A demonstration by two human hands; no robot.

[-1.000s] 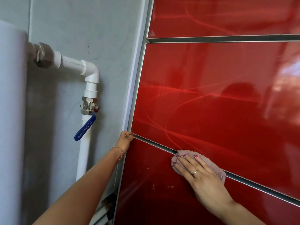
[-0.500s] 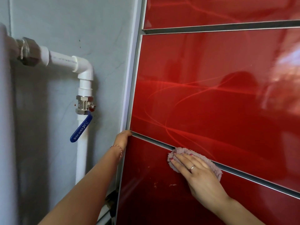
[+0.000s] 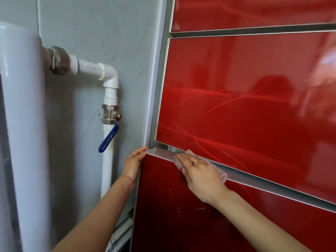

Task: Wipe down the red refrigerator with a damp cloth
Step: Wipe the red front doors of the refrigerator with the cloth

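A single head-worn camera is giving the only view, so no second view is sharing any part of the scene. It is looking forward and slightly down, from close range, at the front of the red refrigerator [image 3: 245,106], which is filling the right two thirds of the frame and running off its top, right and bottom edges. The wide lens is bending the refrigerator's edges. Left of the refrigerator the camera is taking in a grey wall [image 3: 87,33] and a white pipe [image 3: 108,160]. Both forearms are entering from the bottom edge.
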